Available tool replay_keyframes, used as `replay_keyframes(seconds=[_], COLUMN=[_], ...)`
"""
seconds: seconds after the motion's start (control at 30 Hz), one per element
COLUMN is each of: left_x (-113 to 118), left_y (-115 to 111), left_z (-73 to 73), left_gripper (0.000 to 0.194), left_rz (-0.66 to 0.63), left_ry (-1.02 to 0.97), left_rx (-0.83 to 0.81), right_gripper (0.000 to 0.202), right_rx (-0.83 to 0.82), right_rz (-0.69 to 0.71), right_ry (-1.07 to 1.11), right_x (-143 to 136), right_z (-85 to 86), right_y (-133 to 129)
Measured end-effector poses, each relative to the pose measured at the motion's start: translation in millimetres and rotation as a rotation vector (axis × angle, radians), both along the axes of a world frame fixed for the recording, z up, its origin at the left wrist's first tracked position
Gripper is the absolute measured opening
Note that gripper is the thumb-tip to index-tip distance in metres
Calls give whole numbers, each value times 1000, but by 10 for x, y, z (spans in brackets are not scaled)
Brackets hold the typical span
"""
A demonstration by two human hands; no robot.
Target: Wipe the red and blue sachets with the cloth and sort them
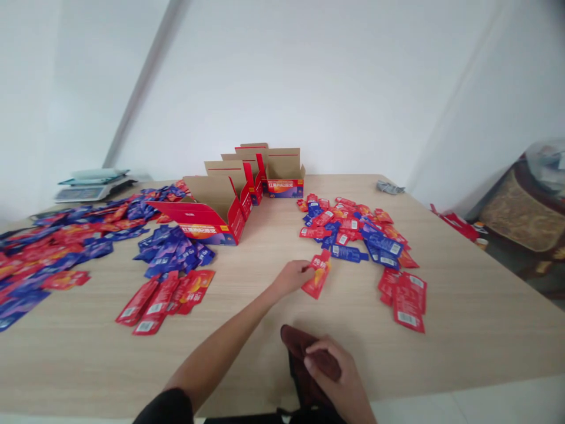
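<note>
My left hand [292, 278] reaches over the middle of the table, closed on the edge of a red pouch [318, 274] with white characters and a yellow-orange picture. Near the front edge my right hand [338, 371] has its thumb and index finger curled close together over a dark maroon cloth-like item [298, 341]. What its fingers grip, if anything, is hidden. Just beyond the held pouch, a blue pouch [348, 253] lies flat at the front of a mixed pile of red and blue pouches [348, 224]. Several red pouches [408, 300] lie stacked to the right.
Open red cardboard boxes [207, 229] stand in a row at the back centre. Left of them spreads a large heap of pouches [79, 235]. Smaller blue [174, 250] and red groups [168, 294] lie nearer. A scale [90, 188] sits far left, a grey crumpled thing [389, 187] back right.
</note>
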State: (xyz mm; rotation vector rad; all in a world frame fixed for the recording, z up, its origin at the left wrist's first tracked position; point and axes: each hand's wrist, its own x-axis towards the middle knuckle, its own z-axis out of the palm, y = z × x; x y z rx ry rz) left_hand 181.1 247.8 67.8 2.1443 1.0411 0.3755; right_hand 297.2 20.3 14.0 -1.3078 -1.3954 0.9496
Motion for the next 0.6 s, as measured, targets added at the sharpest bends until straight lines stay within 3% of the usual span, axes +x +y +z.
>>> replay_keyframes(seconds=[0.13,0.27,0.43,0.6], left_x=[-904,-1495,-1707,-1625], left_y=[-388,-844,-1328,-1609], left_z=[-17,-138,-401,-475], left_gripper=[47,42,53,51], left_rz=[70,149,299,264], left_ry=[-132,-204,-137,-25], left_rx=[-197,-297,-185,152], right_gripper=[21,22,27,33], right_rx=[-23,-14,-72,-115], right_rz=[53,58,-22,-121], right_ry=[-19,-23,27,111], right_x=[13,14,15,45], right_z=[82,172,219,181], right_y=[-16,-15,-49,-62])
